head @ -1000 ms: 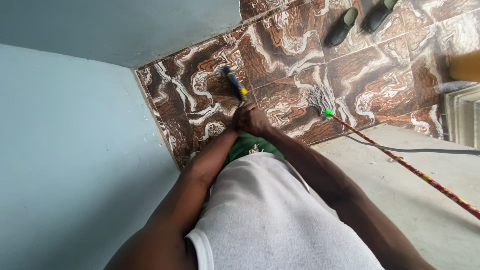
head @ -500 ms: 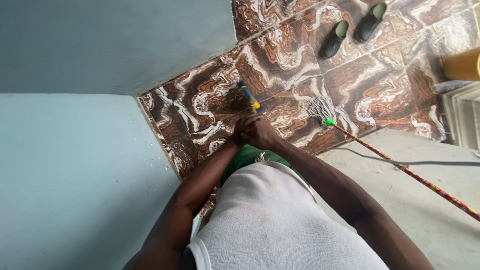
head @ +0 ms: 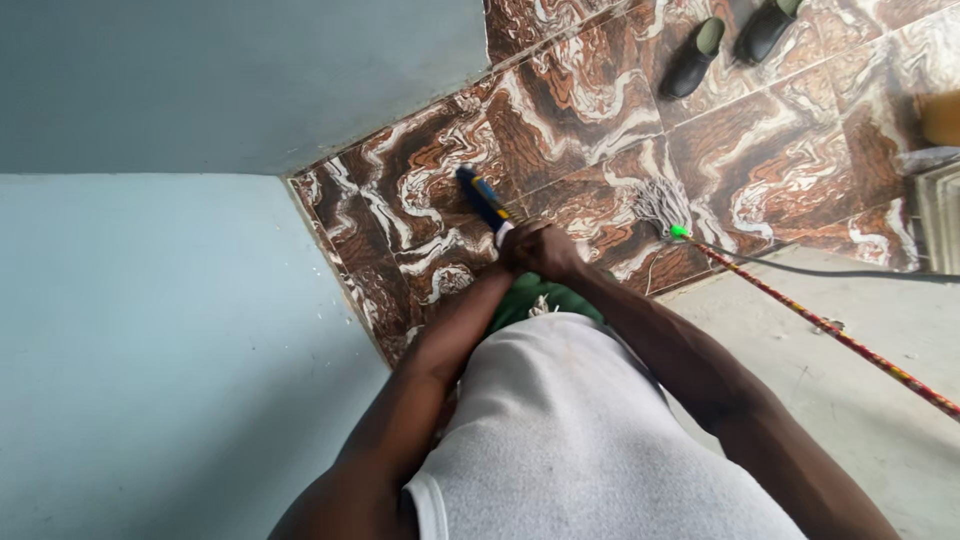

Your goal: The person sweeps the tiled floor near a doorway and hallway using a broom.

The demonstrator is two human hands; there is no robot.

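Both of my hands are closed together around a blue-and-yellow handle (head: 484, 200). The handle slants away from me down toward the brown marbled floor tiles (head: 590, 110), close to the wall corner. My left hand (head: 513, 256) grips at the near left and my right hand (head: 552, 250) wraps right beside it; the two overlap. What is at the handle's far end (head: 465, 173) is too small to tell. My grey shirt and green shorts fill the lower middle.
A string mop (head: 662, 200) with a green collar and red-and-yellow striped stick (head: 845, 338) lies to my right across a grey concrete step (head: 860, 400). A black cable (head: 840, 273) runs there. Two dark shoes (head: 696, 56) stand farther off. Pale blue walls (head: 150, 330) close the left side.
My hands stay closed on the handle. The handle has swung a little toward the wall corner, and the view has shifted slightly.
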